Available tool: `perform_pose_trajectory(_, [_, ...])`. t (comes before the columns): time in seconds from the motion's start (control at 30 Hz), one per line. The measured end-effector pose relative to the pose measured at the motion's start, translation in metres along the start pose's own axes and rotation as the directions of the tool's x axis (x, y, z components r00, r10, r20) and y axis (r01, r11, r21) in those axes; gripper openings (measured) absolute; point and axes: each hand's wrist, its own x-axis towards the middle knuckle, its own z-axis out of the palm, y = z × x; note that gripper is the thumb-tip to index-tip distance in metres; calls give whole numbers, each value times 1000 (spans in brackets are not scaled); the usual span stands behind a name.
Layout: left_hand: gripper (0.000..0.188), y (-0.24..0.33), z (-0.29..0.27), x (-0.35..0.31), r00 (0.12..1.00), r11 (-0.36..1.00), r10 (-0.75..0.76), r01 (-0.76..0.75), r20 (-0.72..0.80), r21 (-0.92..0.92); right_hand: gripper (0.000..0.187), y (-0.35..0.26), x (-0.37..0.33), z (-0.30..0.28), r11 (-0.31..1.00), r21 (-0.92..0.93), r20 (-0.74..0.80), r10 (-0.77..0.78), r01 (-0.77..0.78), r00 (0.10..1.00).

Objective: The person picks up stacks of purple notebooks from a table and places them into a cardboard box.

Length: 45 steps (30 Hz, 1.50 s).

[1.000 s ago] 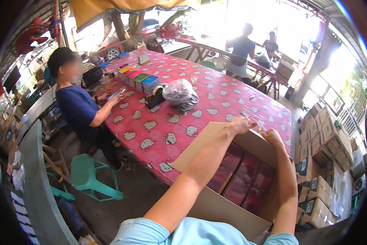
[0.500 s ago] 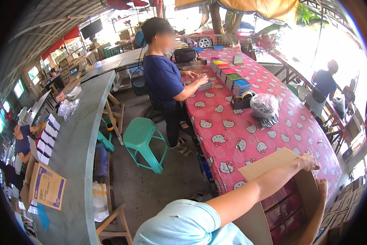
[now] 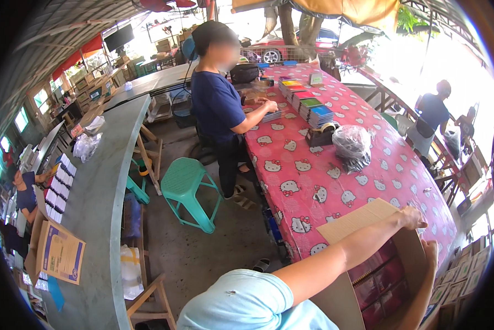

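An opened cardboard box [image 3: 335, 300] sits at the near right, at the edge of the pink-covered table. Inside it, dark red packs [image 3: 374, 275] with a glossy look stand in rows. My left arm stretches across the box, and my left hand [image 3: 413, 218] is closed at its far corner, by the raised flap [image 3: 360, 220]. Along the right side, my right hand [image 3: 431, 252] closes on the upper edge of the same box. The fingertips of both hands are partly hidden.
A person in dark blue [image 3: 217, 102] handles thin booklets at the pink table [image 3: 335, 176]. Stacks of coloured booklets [image 3: 307, 104], a tape dispenser [image 3: 319, 135] and a plastic-wrapped bundle [image 3: 352, 146] lie there. A green stool [image 3: 189, 181] stands left; stacked boxes [image 3: 461, 275] are at right.
The view has shifted slightly. My hands keep their places on the box. The person in blue has moved their hands a little over the booklets.
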Motion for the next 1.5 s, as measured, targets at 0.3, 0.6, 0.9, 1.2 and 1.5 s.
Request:
perform_pose_trajectory(0.3, [59,3,-5,-6,998,998,-57,58,33,-27,34,-9,-6,-2,1000,1,-16,11,-11,1000])
perform_pose_trajectory(0.6, [55,5,-10,-13,999,999,-41,41,28,18,35,-7,-3,-1,999,-50,-17,-12,11,1000])
perform_pose_trajectory(0.9, [56,4,-2,-10,998,1000,1,-1,-57,-4,42,10,4,10,1000,8,-80,-26,27,996])
perform_pose_trajectory(1.2, [56,7,-7,-9,997,997,-73,74,22,-37,42,-6,-4,2,1000,12,-75,-27,28,997])
perform_pose_trajectory(1.5, [68,6,-4,-6,998,995,-35,29,-59,-96,33,-9,-5,0,1000,10,-65,-17,17,998])
